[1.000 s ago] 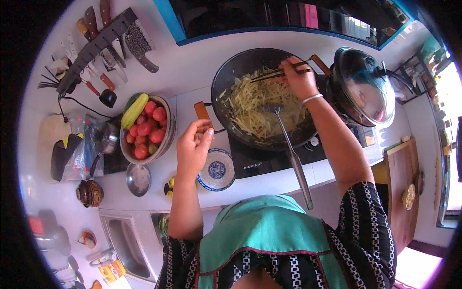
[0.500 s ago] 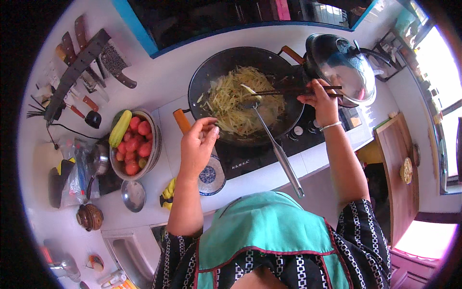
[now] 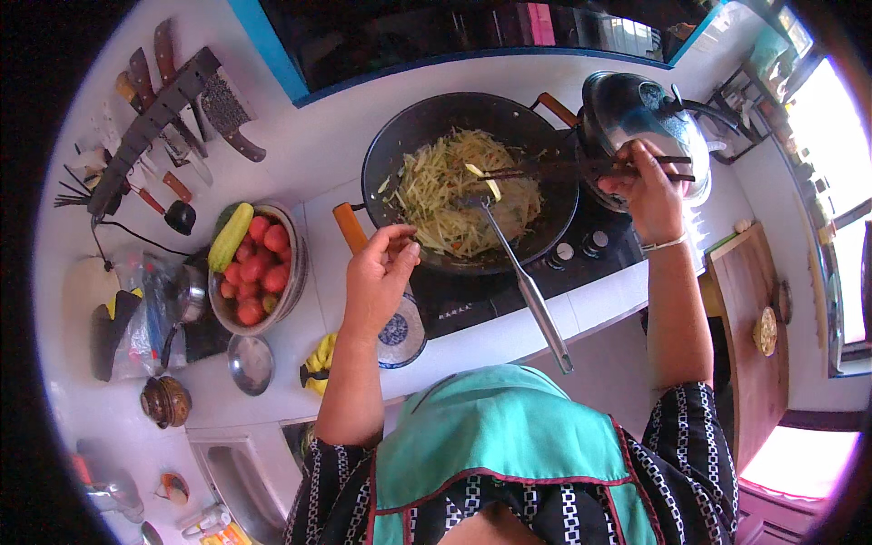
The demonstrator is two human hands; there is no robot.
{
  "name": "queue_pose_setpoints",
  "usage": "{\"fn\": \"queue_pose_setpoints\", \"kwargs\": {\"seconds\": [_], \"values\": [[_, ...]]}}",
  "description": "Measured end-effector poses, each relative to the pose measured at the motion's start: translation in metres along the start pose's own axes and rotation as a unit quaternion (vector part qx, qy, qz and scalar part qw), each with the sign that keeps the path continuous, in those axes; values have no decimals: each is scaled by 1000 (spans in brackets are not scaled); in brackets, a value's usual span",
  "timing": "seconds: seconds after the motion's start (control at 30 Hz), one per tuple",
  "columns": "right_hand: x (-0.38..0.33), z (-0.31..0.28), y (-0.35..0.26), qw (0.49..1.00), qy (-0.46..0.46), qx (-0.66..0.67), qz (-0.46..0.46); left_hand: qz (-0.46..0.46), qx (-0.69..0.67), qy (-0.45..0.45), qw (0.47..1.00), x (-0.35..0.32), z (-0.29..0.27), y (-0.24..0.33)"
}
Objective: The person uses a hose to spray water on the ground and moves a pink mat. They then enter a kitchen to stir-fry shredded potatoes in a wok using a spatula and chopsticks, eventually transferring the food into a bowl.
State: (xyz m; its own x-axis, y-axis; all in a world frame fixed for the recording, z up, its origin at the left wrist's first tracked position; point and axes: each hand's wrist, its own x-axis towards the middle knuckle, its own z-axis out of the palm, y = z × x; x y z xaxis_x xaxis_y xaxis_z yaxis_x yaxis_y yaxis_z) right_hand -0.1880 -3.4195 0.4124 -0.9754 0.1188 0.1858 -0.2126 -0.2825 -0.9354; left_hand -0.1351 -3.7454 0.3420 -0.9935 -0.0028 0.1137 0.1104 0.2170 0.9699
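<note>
My right hand [image 3: 652,193] is closed around dark chopsticks [image 3: 595,167] above the right side of the wok [image 3: 381,145]. Their far ends touch a pale, slim strip of food [image 3: 487,182] over the middle of the wok. Shredded pale-green vegetable [image 3: 445,213] lies in the wok. A metal spatula [image 3: 527,286] has its head in the shreds, and its handle leans out over the near rim. By the wok's left rim, beside a wooden handle [image 3: 350,226], my left hand [image 3: 381,265] has loosely curled fingers with a gap to the thumb; nothing shows in it.
A glass lid [image 3: 649,100] stands right of the wok. To the left are a bowl [image 3: 295,300] of tomatoes with a yellow-green gourd, a metal bowl [image 3: 252,363], bananas [image 3: 318,363] and a blue-white dish [image 3: 396,334]. Knives hang on a wall rack [image 3: 154,127].
My right hand has moved right, away from the wok's middle, and more of the chopsticks shows. The pale strip has shifted slightly right and down. My left hand stays by the rim.
</note>
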Motion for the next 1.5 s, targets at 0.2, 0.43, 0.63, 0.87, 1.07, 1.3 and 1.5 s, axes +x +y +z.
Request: {"fn": "queue_pose_setpoints", "kwargs": {"seconds": [0.2,0.43,0.63,0.87,1.07,1.3,1.5], "values": [[7,1,-1,998,26,50,20,-5,-24,-5,1000,-2,1,-2],[16,14,-18,906,-342,243,58,-62,-143,-296,942,-4,-3,17],[27,98,-38,733,-584,345,42,-38,-69,-397,914,-21,-5,30],[1,114,-84,730,-564,387,8,-21,-68,-395,916,-17,2,39],[10,126,-41,926,-232,294,33,-43,-66,-333,940,-31,-32,30],[-76,222,-28,650,-530,-408,-360,-124,-440,-147,877,-55,-63,-3],[-146,275,85,467,-645,-465,-388,-169,-481,30,860,-107,-93,-74]]}}
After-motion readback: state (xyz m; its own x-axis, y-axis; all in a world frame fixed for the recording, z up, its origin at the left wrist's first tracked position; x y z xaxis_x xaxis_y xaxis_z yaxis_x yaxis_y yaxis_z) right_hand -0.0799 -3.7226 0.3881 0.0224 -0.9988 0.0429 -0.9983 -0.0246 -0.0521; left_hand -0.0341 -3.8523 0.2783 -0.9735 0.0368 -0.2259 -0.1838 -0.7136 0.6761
